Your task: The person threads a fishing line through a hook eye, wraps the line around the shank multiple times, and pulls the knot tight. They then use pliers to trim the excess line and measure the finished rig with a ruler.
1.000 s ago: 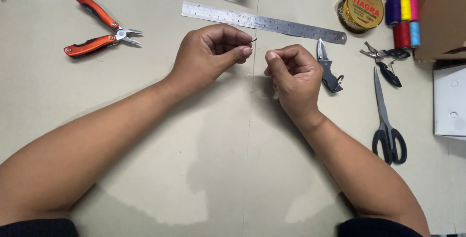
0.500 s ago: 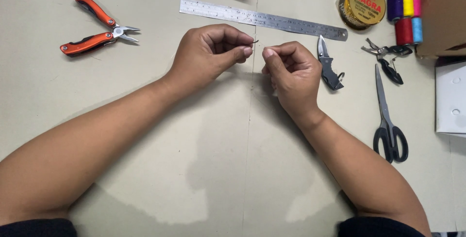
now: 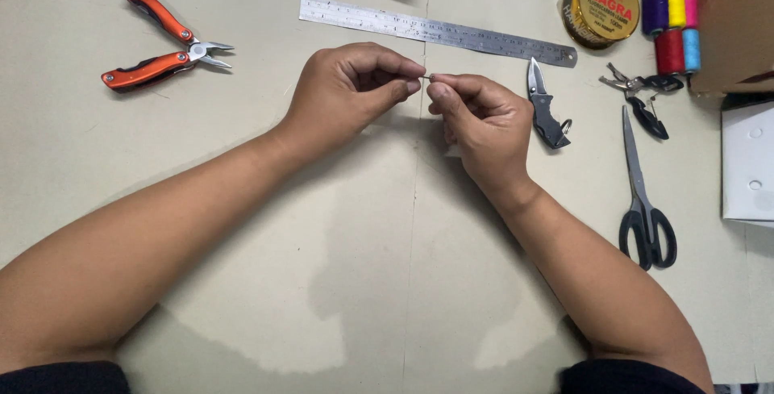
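Beige worktop (image 3: 242, 200) is carrying everything, and above its middle I am pinching a tiny metal piece (image 3: 428, 79), too small to identify, between both grips. My left hand (image 3: 347, 91) and right hand (image 3: 480, 120) are each clamping one end, fingertips nearly touching. Steel ruler (image 3: 439, 31) is lying just beyond, folding knife (image 3: 545, 108) beside my right hand.

Right hand (image 3: 476, 116) closer to left hand (image 3: 351, 87).
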